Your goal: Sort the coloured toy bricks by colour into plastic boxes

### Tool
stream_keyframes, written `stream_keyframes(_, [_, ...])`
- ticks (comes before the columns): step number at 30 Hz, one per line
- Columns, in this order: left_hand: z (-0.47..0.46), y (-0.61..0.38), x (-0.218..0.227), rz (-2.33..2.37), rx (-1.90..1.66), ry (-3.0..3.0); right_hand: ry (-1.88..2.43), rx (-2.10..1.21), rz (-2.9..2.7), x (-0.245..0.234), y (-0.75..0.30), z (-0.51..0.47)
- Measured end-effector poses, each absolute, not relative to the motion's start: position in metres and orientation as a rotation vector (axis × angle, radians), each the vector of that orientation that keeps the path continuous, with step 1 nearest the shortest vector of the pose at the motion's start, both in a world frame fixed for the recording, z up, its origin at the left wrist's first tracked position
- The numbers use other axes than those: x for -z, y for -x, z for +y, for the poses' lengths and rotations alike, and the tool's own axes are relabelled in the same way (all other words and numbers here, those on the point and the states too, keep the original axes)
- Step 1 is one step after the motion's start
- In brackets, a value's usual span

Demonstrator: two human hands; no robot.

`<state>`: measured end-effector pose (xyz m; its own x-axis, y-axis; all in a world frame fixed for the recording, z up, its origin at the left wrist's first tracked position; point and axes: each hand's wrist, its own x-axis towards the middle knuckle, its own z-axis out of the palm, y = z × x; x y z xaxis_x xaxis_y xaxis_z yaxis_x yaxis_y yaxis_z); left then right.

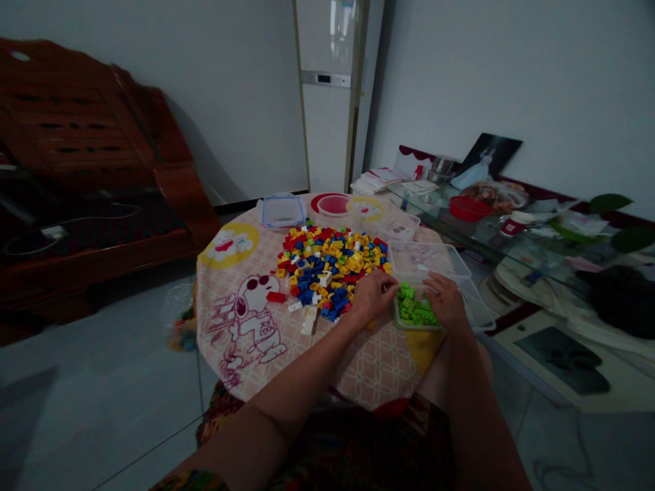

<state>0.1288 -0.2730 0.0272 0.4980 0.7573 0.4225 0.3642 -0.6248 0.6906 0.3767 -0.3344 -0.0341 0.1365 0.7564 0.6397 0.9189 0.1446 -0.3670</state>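
Observation:
A pile of small red, yellow, blue and white bricks (330, 266) lies on a round table with a cartoon-dog cloth (245, 320). A clear container (404, 326) holding green bricks (413, 308) stands at the table's near right. My left hand (372, 294) rests at the near edge of the pile, just left of the container, with its fingers curled; whether it holds anything is hidden. My right hand (445, 300) lies over the container's right side, fingers bent down on its rim. A lone red brick (275, 297) sits apart on the cloth.
Empty clear containers (427, 259) and lids (283, 211) ring the pile, with a red bowl (332, 204) at the back. A cluttered glass table (512, 232) stands right. A dark wooden bench (97, 170) stands left, a tall white air conditioner (330, 95) behind.

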Motion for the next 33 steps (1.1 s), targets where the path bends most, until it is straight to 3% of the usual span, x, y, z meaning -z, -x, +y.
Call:
stream_keyframes(5, [-0.27, -0.129, -0.024, 0.842, -1.008, -2.314, 1.628, 0.283, -1.653, 0.033, -0.375, -0.336])
stream_keyframes(12, [-0.213, -0.078, -0.025, 1.476, -0.858, -2.302, 1.625, 0.283, -1.647, 0.034, -0.375, -0.336])
stream_keyframes(20, [-0.195, -0.037, -0.019, 1.861, -0.606, -2.258, 1.634, 0.297, -1.677, 0.032, -0.376, -0.336])
stream_keyframes(26, [-0.19, -0.039, -0.022, 1.758, -0.776, -2.268, 1.619, 0.283, -1.688, 0.033, -0.379, -0.335])
stream_keyframes(33, [-0.191, -0.065, -0.024, 1.711, -0.658, -2.363, 1.622, 0.287, -1.654, 0.031, -0.375, -0.336])
